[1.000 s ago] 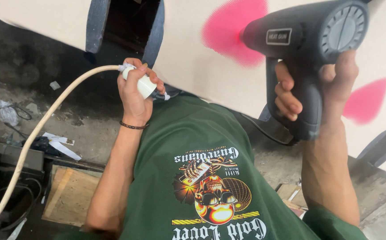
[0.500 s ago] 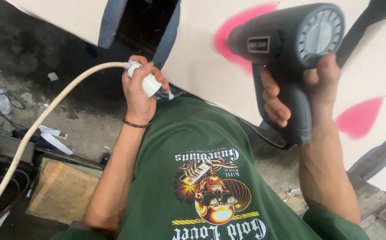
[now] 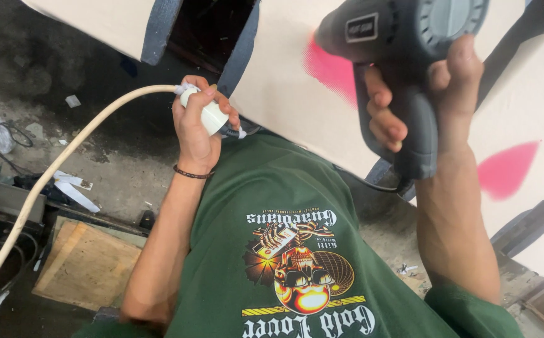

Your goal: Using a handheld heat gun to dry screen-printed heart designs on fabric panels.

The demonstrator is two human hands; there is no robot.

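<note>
The person's right hand (image 3: 425,100) is raised high, forearm nearly upright, elbow low beside the green shirt (image 3: 284,250). It is wrapped around the grip of a dark heat gun (image 3: 403,37), thumb pressed up the near side of the handle, fingers curled round the far side. The gun's barrel points left, toward a pink patch (image 3: 331,66) sprayed on the pale panel (image 3: 284,81) behind it. A thin black cord (image 3: 372,183) drops from the butt of the handle and runs off behind the shirt.

The left hand (image 3: 197,122) is bent up at the elbow, wrist level with the chest, a dark band (image 3: 192,174) round it. It is closed around a white plug (image 3: 209,116), fingers folded over the top and thumb underneath. A thick cream cable (image 3: 53,181) leaves the plug at the hand's upper edge and sweeps down to the left, out to the frame's lower corner. At the other end of the plug a small dark fitting sticks out past the fingers, just above the shirt collar.

Below the left arm lies a wooden board (image 3: 87,266) on the dusty concrete floor (image 3: 115,181), with scraps of white tape (image 3: 71,188) nearby. More pink patches mark the panel on the right.
</note>
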